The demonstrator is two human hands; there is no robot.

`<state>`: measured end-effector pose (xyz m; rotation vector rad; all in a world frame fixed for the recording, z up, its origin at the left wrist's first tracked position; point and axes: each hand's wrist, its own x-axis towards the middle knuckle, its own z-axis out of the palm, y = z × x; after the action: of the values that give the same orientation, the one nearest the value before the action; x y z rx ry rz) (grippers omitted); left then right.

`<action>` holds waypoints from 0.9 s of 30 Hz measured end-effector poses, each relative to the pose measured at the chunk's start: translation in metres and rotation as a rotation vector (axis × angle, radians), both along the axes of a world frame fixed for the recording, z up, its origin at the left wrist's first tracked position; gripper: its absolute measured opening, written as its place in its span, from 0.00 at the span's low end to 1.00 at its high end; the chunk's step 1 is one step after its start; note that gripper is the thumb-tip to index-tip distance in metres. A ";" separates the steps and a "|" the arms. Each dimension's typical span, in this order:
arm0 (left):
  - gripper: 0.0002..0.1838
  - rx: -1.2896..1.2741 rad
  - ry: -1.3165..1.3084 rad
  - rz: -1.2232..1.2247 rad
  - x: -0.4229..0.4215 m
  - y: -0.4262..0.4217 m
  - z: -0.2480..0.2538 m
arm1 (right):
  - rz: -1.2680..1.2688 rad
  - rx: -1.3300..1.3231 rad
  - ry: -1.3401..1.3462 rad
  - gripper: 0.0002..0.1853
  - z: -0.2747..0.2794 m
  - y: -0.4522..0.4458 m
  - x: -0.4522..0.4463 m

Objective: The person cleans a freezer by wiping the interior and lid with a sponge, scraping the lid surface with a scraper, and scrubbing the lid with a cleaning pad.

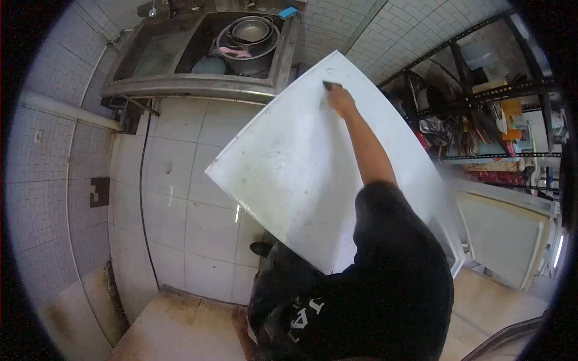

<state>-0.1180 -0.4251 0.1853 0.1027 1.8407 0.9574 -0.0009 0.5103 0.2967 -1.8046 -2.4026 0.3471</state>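
Observation:
My right hand (340,99) reaches out over a large white panel (271,150), closed round a small scraper-like tool (329,85). The tool has a dark, pointed flat end, which is against or just above the panel near its far corner. A bit of yellow shows at the back of my grip. Grey smudges and dark specks mark the white surface, mostly on its left half. Low in the view, my left hand (239,317) is beside my dark clothing, near a stained pale ledge. Its fingers are too small and unclear to read.
A metal sink (192,86) holding stacked pots (250,45) stands at the far left, with a blue sponge (288,12) on its rim. Crowded black shelving (481,99) lines the right side. Below it is a cream door-like panel (506,234). A dark hose (144,198) crosses the tiled floor.

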 end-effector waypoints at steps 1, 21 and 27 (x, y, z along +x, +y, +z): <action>0.22 -0.062 -0.094 0.340 0.005 0.008 0.000 | 0.003 0.016 -0.050 0.21 -0.005 0.013 0.003; 0.26 -0.127 0.130 0.240 -0.048 0.112 0.072 | -0.080 0.046 -0.065 0.18 -0.013 0.081 0.003; 0.21 -0.279 0.051 -0.001 -0.054 0.104 0.062 | -0.251 -0.106 0.091 0.18 -0.017 0.120 0.009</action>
<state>-0.1721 -0.3216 0.2471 -0.0430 2.0027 0.6938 0.0079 0.6300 0.2793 -2.0571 -2.1032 0.5252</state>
